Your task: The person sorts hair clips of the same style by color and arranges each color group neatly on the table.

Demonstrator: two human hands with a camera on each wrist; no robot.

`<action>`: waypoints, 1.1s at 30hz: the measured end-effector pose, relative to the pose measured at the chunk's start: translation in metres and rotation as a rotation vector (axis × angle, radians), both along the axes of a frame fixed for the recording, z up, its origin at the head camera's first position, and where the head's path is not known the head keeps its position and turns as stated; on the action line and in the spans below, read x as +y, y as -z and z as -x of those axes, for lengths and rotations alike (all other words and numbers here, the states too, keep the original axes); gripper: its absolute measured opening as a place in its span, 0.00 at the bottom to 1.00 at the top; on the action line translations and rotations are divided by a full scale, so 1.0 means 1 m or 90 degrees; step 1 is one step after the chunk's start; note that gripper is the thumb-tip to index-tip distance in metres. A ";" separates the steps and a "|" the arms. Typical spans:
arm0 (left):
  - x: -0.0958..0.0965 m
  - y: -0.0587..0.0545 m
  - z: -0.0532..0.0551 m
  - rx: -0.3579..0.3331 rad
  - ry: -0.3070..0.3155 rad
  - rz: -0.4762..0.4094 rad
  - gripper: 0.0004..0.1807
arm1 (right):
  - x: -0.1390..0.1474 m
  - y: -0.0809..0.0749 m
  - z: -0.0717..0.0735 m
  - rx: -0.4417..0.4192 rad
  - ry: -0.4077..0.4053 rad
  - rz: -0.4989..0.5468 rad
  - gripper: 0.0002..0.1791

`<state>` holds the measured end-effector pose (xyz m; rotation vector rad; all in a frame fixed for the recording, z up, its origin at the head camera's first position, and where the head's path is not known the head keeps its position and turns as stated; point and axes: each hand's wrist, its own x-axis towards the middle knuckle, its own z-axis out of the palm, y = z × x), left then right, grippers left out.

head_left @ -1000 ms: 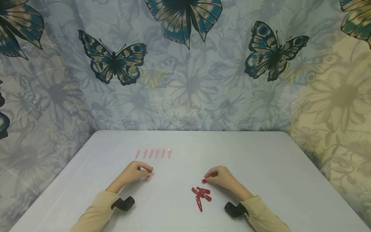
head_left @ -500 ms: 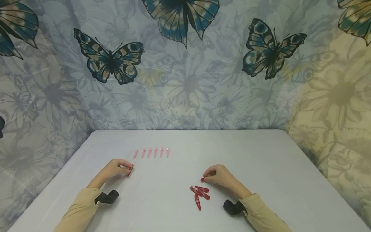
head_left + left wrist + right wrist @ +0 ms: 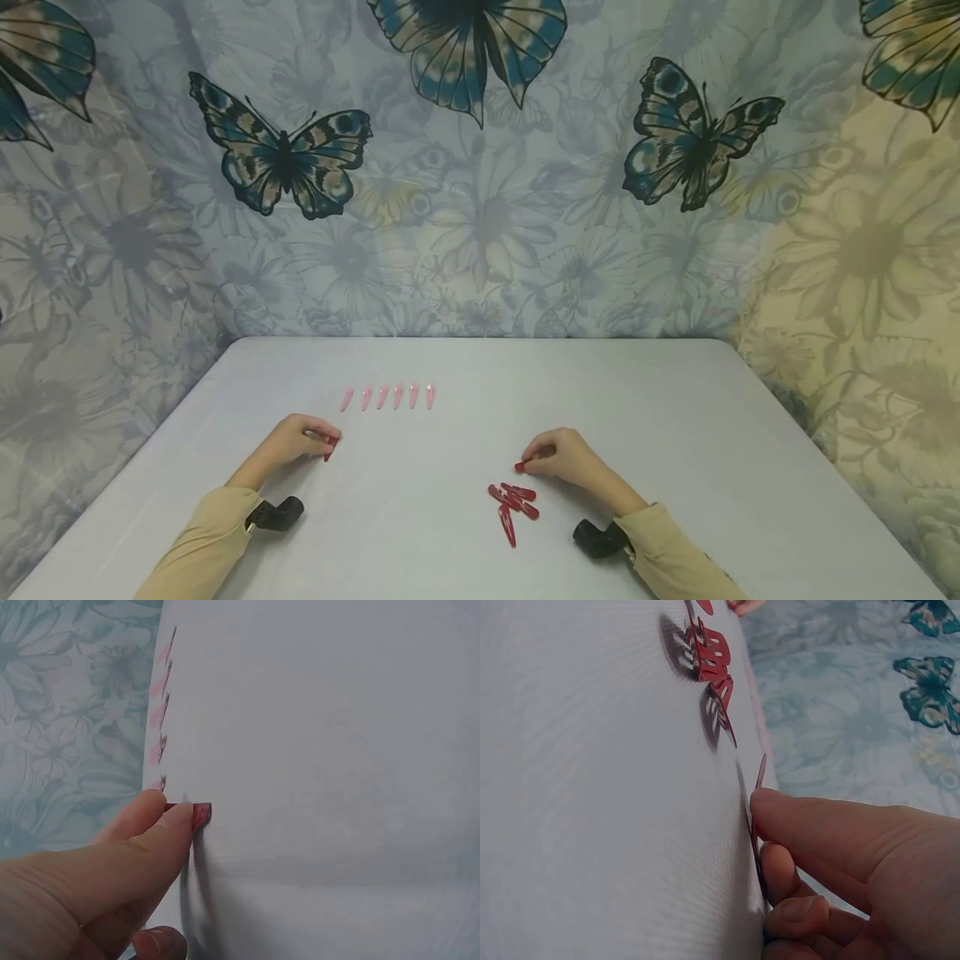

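My left hand [image 3: 296, 439] pinches a red snap hair clip [image 3: 330, 446] between thumb and fingertips, just in front of a row of pink hair clips [image 3: 398, 397]. In the left wrist view the end of that red clip [image 3: 202, 815] sticks out past the thumb. Over on the right, my right hand [image 3: 558, 457] pinches another red hair clip [image 3: 521, 467] close over the table; the right wrist view shows this clip [image 3: 760, 774] edge-on. Several more red clips [image 3: 513, 498] lie in a loose pile just in front of the right hand, one [image 3: 507, 527] apart towards me.
Everything lies on a white table [image 3: 420, 517]. Behind it hangs a cloth with butterflies and flowers [image 3: 487, 225]. A black wrist camera [image 3: 276, 514] sits on the left wrist, another black wrist camera [image 3: 600, 539] on the right.
My left hand has moved left with its red clip, from beneath the pink row's middle to beyond its left end. The right hand stays by the pile with its clip.
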<state>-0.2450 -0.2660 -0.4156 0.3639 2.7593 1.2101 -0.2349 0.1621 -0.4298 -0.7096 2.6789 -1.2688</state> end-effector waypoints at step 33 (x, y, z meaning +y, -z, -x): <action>-0.002 0.008 -0.002 0.137 -0.020 0.087 0.08 | -0.001 -0.002 0.001 -0.015 -0.002 0.016 0.07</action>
